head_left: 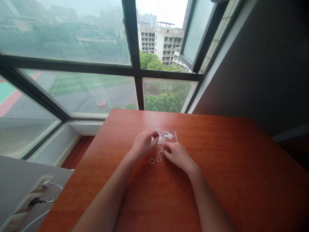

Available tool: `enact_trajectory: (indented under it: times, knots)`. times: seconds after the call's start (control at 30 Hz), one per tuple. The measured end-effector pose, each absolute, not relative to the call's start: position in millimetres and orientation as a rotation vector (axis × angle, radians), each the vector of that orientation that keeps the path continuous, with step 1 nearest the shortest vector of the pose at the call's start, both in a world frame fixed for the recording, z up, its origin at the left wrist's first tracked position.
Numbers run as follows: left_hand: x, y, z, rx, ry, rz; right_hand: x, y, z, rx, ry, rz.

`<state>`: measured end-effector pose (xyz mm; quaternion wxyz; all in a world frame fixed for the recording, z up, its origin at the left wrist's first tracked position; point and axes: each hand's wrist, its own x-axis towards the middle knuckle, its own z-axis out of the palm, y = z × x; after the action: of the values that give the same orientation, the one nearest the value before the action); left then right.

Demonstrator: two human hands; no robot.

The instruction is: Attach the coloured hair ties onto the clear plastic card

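A small clear plastic box (161, 137), with a white printed figure on its transparent lid (170, 136), lies on the table. My left hand (144, 143) is closed at the box's left edge, thumb and fingers bent around it. Inside the box a ring and some small reddish shapes show, too small to make out. Just in front, my right hand (177, 154) pinches at the edge of a thin pale ring (162, 150). Close by on the wood are more such rings, one near the fingertips (160, 154), another ring (158, 159) and a ring farther left (152, 161).
The reddish-brown wooden table (231, 167) reaches to a window (137, 71) at the back, with one pane swung open at the upper right. A dark wall (253, 64) stands on the right. Wall sockets (31, 201) with plugged-in cables are at the lower left.
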<state>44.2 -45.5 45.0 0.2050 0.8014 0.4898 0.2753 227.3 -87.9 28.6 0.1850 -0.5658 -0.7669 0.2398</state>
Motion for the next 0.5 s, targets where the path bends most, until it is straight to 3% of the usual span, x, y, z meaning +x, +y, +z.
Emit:
enact_trajectory:
  times: [0.5]
  knots:
    - [50.5,-47.7,42.7,2.098,1.070,0.773,230.2,-81.7,29.4,-1.513,-1.890,0.553]
